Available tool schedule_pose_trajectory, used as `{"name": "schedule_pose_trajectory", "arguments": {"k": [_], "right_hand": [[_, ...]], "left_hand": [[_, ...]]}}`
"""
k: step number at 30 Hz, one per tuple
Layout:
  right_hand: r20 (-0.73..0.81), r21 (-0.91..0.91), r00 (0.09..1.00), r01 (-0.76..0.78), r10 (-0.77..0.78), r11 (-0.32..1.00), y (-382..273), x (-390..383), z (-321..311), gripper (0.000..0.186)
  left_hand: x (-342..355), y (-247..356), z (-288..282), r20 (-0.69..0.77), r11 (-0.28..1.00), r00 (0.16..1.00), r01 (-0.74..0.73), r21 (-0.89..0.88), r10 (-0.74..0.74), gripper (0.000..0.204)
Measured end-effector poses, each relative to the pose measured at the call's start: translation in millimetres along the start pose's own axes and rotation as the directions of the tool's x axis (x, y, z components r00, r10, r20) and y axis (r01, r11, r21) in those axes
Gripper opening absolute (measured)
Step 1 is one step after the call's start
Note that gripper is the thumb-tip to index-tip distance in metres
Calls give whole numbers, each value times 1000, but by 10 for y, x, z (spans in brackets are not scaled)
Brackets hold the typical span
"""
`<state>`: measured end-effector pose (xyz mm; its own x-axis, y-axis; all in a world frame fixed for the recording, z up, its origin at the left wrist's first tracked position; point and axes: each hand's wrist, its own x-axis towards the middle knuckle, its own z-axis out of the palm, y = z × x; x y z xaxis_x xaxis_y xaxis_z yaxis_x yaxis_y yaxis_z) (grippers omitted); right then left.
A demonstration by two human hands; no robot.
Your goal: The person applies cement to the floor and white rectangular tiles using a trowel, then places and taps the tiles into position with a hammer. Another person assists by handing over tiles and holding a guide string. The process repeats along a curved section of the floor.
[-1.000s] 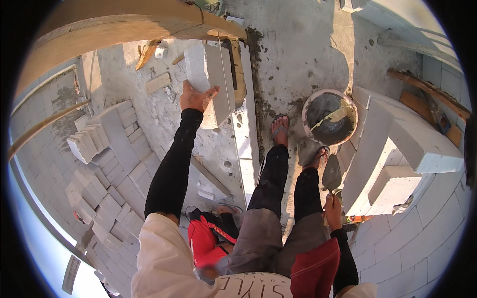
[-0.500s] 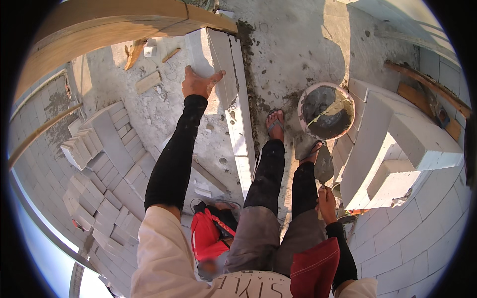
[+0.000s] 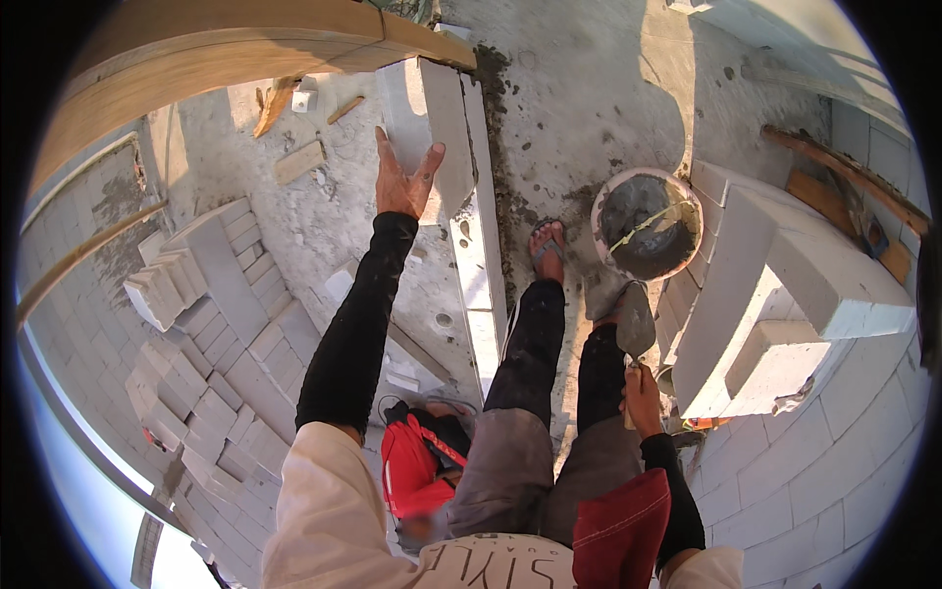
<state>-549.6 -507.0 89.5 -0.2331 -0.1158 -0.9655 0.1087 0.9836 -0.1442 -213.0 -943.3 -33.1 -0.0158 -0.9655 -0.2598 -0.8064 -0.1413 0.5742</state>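
Observation:
My left hand [image 3: 404, 184] is stretched forward with thumb and fingers spread, at the near end of a pale block [image 3: 406, 98] on top of a low, narrow block wall [image 3: 474, 260]. Whether the palm presses on the block cannot be made out. By my right leg, my right hand [image 3: 643, 401] is closed round the handle of a trowel [image 3: 637, 322], its grey blade pointing away from me. Beyond the blade stands a round bucket [image 3: 598, 228] with wet grey mortar [image 3: 638, 211] inside.
A wooden beam [image 3: 245, 49] crosses the upper left, meeting the wall's far end. Stacked blocks stand left [image 3: 211, 285] and right [image 3: 746, 236]. A red bag [image 3: 407, 466] lies by my left leg. Wood scraps [image 3: 299, 162] litter the floor left of the wall.
My left hand has drawn back slightly along the block, its fingers now stretched straighter. My right hand keeps hold of the trowel, which has hardly moved.

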Motion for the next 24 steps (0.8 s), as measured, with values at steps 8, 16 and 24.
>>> {"name": "schedule_pose_trajectory", "arguments": {"k": [8,16,24], "right_hand": [[-75,-28,985,150,-152,988,113,308,-37,39],[-76,-82,987,135,-141,987,83,451,-81,48],[-79,-154,986,135,-149,979,-75,624,-70,44]], "left_hand": [[-332,472,-66,17,921,982,168,350,-186,122],[-331,424,-50,1,938,991,126,323,-134,125],[-311,343,-26,6,924,993,109,368,-119,124]]}}
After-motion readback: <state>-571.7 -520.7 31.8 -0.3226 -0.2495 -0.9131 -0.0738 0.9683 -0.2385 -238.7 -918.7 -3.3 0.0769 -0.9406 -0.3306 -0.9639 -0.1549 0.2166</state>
